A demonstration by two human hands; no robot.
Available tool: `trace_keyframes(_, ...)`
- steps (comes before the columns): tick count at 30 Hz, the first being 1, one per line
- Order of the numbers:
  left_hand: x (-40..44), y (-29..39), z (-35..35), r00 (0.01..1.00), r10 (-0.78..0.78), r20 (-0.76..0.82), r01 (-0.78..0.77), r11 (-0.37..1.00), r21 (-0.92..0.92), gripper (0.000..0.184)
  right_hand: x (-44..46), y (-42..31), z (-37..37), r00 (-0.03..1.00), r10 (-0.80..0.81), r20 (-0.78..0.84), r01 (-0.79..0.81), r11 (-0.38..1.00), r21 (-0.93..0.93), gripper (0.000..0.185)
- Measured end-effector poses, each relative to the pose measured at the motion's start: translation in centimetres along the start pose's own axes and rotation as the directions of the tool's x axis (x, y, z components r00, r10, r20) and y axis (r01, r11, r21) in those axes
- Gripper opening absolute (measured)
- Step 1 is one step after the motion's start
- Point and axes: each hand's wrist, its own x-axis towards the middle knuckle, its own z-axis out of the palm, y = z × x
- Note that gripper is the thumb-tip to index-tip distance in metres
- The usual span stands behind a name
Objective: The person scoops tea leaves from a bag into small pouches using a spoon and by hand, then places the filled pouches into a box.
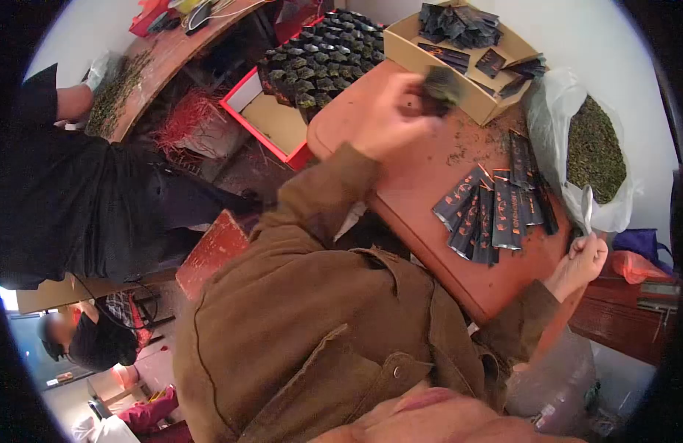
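Note:
My left hand (pixel 397 122) is raised over the table beside the open cardboard box, its fingers closed around a small dark pouch (pixel 442 90). Motion blurs the pouch, which shows a greenish-black surface. On the right, my right hand (pixel 580 260) grips a pale spoon (pixel 587 210) that points upward. The spoon is close to a clear plastic bag (pixel 552 111) holding loose dried green leaf bits (pixel 596 148). Between my hands, several flat black packets (pixel 507 214) with orange print lie fanned out on the reddish-brown table (pixel 411 196).
The cardboard box (pixel 489 111) holds more black packets. Left of the table, a red-edged box (pixel 282 136) contains rows of dark filled pouches (pixel 326 59). A person in black (pixel 98 199) sits at another table (pixel 153 77). A red stool (pixel 212 255) stands between us.

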Motion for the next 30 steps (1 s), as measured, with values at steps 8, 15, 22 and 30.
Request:
trace_keyframes(8, -4.1, -8.1, -19.6, 0.81, 0.176, -0.559, 0.119, 0.884, 0.452, 0.051, -0.6, -0.1, 1.0, 0.999, 0.041, -0.012, -0.041, 0.999, -0.006, 0.02)
trace_keyframes(15, -6.2, -19.1, -26.7, 0.788, 0.088, -0.61, 0.403, 0.676, 0.617, 0.047, -0.8, 0.0, 1.0, 0.996, 0.085, -0.024, -0.087, 0.993, -0.078, 0.02)
trace_keyframes(22, -4.8, -21.9, -24.9, 0.862, -0.036, -0.505, 0.383, 0.699, 0.604, 0.063, -0.7, 0.9, 0.6, 0.996, 0.084, -0.032, -0.087, 0.986, -0.139, 0.02)
trace_keyframes(30, -4.8, -27.7, -27.6, 0.841, -0.147, -0.52, 0.415, 0.792, 0.447, 0.071, -1.4, 0.5, 1.6, 0.994, 0.105, -0.018, -0.107, 0.984, -0.142, 0.015)
